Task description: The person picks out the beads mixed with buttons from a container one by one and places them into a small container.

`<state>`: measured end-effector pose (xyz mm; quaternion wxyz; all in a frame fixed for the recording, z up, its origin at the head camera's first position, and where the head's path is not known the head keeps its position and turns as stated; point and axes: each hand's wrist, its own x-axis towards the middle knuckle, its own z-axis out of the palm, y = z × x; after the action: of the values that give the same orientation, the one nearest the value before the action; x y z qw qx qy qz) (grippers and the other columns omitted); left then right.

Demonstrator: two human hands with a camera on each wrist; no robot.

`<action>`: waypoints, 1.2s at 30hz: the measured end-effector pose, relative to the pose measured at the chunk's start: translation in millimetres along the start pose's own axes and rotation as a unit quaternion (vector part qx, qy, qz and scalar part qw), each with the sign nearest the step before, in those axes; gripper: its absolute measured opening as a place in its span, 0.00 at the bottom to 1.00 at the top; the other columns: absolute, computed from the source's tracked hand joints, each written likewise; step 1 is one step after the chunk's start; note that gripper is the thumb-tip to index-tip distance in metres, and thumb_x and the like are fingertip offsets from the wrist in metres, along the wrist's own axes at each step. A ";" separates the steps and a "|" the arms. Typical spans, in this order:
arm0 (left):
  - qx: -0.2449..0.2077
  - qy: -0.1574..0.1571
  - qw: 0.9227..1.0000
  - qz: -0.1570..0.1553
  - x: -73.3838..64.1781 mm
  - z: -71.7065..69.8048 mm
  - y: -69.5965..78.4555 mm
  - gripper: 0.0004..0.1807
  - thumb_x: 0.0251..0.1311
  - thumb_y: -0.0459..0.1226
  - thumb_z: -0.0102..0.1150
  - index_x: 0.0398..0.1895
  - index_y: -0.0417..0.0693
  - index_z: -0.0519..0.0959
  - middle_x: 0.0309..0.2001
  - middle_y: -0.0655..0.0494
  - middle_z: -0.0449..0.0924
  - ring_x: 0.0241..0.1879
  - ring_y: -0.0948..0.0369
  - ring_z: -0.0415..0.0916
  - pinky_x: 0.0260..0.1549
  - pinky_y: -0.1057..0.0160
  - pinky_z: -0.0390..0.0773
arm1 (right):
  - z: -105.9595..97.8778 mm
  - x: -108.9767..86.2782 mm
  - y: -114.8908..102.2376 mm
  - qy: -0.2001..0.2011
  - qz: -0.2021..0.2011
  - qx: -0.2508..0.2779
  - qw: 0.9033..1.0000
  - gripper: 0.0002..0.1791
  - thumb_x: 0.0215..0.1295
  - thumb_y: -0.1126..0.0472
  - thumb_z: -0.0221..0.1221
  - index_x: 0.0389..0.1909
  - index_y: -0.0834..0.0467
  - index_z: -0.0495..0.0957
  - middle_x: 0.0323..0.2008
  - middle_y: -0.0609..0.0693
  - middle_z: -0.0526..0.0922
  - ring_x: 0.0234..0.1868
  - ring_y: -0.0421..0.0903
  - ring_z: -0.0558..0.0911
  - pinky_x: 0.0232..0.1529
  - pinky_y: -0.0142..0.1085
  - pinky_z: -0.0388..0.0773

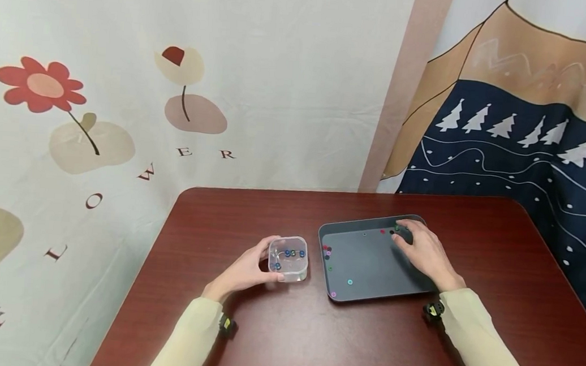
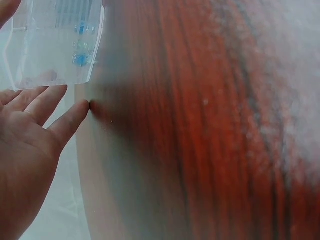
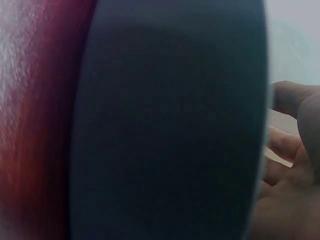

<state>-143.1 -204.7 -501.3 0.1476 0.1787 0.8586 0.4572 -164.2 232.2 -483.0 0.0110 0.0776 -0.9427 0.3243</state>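
My left hand grips a small clear plastic box on the table, thumb at the near side and fingers at the far left. Several blue and greenish beads show inside it; blue ones also show through the wall in the left wrist view. My right hand reaches over the far right corner of a grey tray. Its thumb and index finger are apart, close beside a green bead. In the right wrist view the tray's wall hides part of the fingers.
Red, dark and pink beads lie along the tray's left side, with a turquoise bead and a pink bead near its front. A red bead lies by the far wall. The brown table meets a printed curtain behind.
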 end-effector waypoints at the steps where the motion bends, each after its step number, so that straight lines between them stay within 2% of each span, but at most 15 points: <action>1: 0.001 0.000 1.000 0.000 -0.1 0.0 0.1 0.52 0.51 0.42 0.81 0.77 0.49 0.61 0.72 0.51 0.71 0.69 0.55 0.73 0.70 0.47 0.64 | 1.8 0.4 0.6 -0.002 0.000 0.000 1.000 0.27 0.75 0.58 0.60 0.69 0.67 0.72 0.68 0.69 0.71 0.65 0.67 0.73 0.63 0.65 0.69; 12: -0.003 -0.003 1.000 -0.006 -0.9 -0.4 0.6 0.53 0.51 0.42 0.81 0.78 0.50 0.60 0.72 0.50 0.72 0.69 0.56 0.72 0.70 0.46 0.63 | 16.9 5.7 5.0 0.000 0.010 0.007 1.000 0.31 0.73 0.58 0.61 0.71 0.67 0.69 0.71 0.71 0.67 0.70 0.69 0.67 0.68 0.65 0.63; 21: 0.009 -0.008 1.000 -0.008 -2.0 -1.1 2.1 0.56 0.52 0.44 0.80 0.81 0.47 0.56 0.73 0.48 0.69 0.71 0.54 0.70 0.71 0.45 0.63 | 21.8 7.7 8.9 0.000 0.005 -0.006 1.000 0.27 0.75 0.59 0.58 0.69 0.70 0.71 0.70 0.71 0.67 0.70 0.69 0.67 0.67 0.65 0.64; 24: 0.016 -0.013 1.000 -0.002 -1.6 -1.0 1.1 0.59 0.53 0.45 0.80 0.83 0.46 0.52 0.76 0.49 0.66 0.72 0.55 0.68 0.72 0.46 0.61 | 21.9 7.9 10.6 0.000 0.005 -0.014 1.000 0.27 0.76 0.59 0.58 0.69 0.70 0.71 0.70 0.71 0.68 0.69 0.69 0.68 0.67 0.65 0.64; 28: 0.011 -0.017 1.000 0.022 -0.9 -0.7 -1.1 0.62 0.53 0.45 0.81 0.84 0.46 0.48 0.80 0.54 0.59 0.73 0.56 0.67 0.73 0.48 0.58 | 21.8 8.6 11.5 0.003 0.001 -0.025 1.000 0.27 0.75 0.60 0.58 0.68 0.71 0.72 0.68 0.71 0.69 0.68 0.69 0.69 0.66 0.65 0.65; 30: 0.003 -0.016 0.999 0.028 -2.1 -1.0 4.3 0.62 0.53 0.42 0.81 0.84 0.45 0.47 0.81 0.53 0.56 0.74 0.54 0.66 0.73 0.51 0.58 | 22.4 9.2 11.6 0.005 -0.004 -0.031 0.999 0.26 0.75 0.62 0.58 0.68 0.72 0.72 0.66 0.72 0.70 0.67 0.69 0.70 0.65 0.65 0.66; 36: 0.014 -0.007 1.000 0.021 -2.8 -1.0 8.5 0.60 0.53 0.46 0.80 0.84 0.48 0.51 0.80 0.56 0.59 0.72 0.54 0.68 0.72 0.47 0.61 | 23.5 10.7 10.0 0.004 -0.012 -0.049 0.999 0.25 0.76 0.63 0.56 0.67 0.74 0.72 0.64 0.73 0.71 0.65 0.69 0.71 0.64 0.64 0.68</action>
<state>-139.5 -202.2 -493.4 0.1415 0.2017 0.8598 0.4472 -175.6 224.1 -506.8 0.0220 0.0869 -0.9565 0.2775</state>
